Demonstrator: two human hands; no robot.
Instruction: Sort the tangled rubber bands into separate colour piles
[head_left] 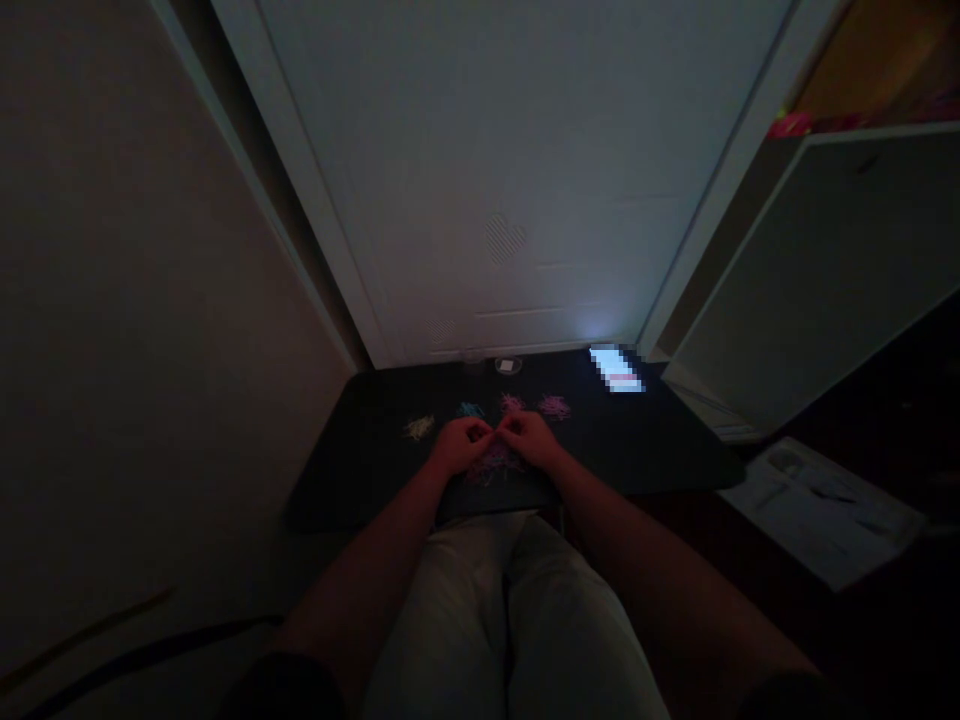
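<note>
My left hand (459, 444) and my right hand (528, 438) meet fingertip to fingertip over the dark table, both closed in a pinch. Whatever lies between the fingertips is too small and dim to name. Under and just in front of the hands spreads a loose mixed pile of thin pink and purple strips (495, 466). Beyond the fingers lie small separate heaps: a pale yellowish one (419, 428), a blue one (471, 410), a pink one (511, 402) and a pink-purple one (555, 406).
The black table (637, 450) stands against a white panel (480, 150). At its back edge sits a small round clear container (508, 366) with a white square. A lit phone (616, 369) lies at the back right. A pale sheet (825, 515) lies lower, right of the table.
</note>
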